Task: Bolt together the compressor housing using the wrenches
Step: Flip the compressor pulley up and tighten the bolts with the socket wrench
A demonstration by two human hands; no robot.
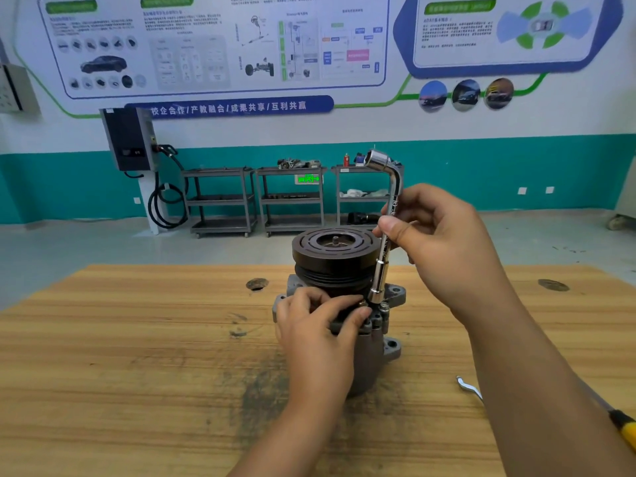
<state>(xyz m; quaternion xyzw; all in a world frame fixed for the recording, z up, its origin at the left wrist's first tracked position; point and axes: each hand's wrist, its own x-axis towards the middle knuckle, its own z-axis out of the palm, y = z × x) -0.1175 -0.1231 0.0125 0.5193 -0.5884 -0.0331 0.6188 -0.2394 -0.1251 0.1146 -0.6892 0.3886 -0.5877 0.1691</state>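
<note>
R hand (pixel 444 242) pinches L-shaped socket wrench (pixel 395 187) upright; L hand (pixel 316 325), just below-left, fingers curled, holds compressor housing (pixel 371 356) standing on tabletop (pixel 137 373).

— What's on the wooden table (pixel 137 339)?
— A yellow tool handle (pixel 624 426) at its right edge, and a round hole (pixel 257 284) further back.
— And behind?
— Three grey carts (pixel 223 201) against a teal-banded wall. Left of them is a charger box (pixel 129 139) with a looped black cable (pixel 168 226), and there are posters (pixel 220 43) above.

Bare left hand (pixel 315 327), bare right hand (pixel 444 242), bare forearms (pixel 537 373), short fingernails (pixel 390 231)
</note>
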